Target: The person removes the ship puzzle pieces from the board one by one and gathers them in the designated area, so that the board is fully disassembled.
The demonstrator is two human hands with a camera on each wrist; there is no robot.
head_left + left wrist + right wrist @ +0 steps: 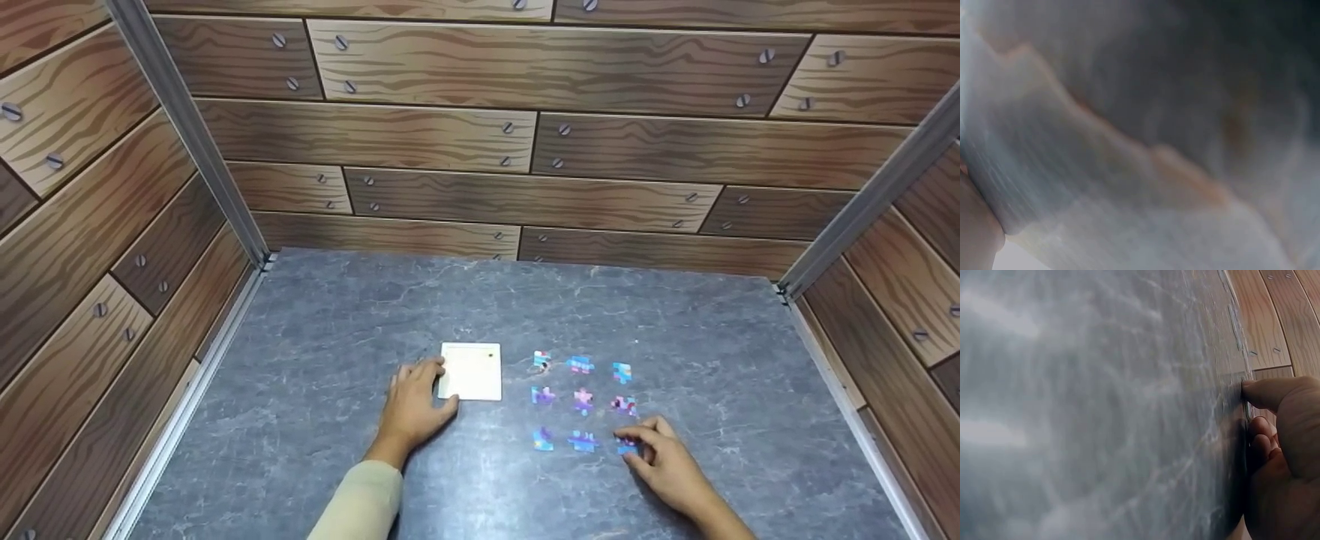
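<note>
A flat white square tray point(471, 372) lies on the table in the head view. My left hand point(412, 405) rests at its left side, fingertips touching the left edge and thumb by the lower left corner. To the right of the tray, several colourful jigsaw puzzle pieces point(583, 399) are laid out in rows, spaced apart. My right hand point(667, 461) pinches the lower right puzzle piece point(627, 448) between thumb and index finger, partly covering it. In the right wrist view, the thumb point(1266, 391) reaches the table surface; the left wrist view is mostly blurred.
The grey marbled table point(337, 322) stretches around the tray and pieces. Wood-patterned walls point(435, 139) enclose it at the back and both sides. Metal rails run along the left side point(187, 397) and right side point(847, 390).
</note>
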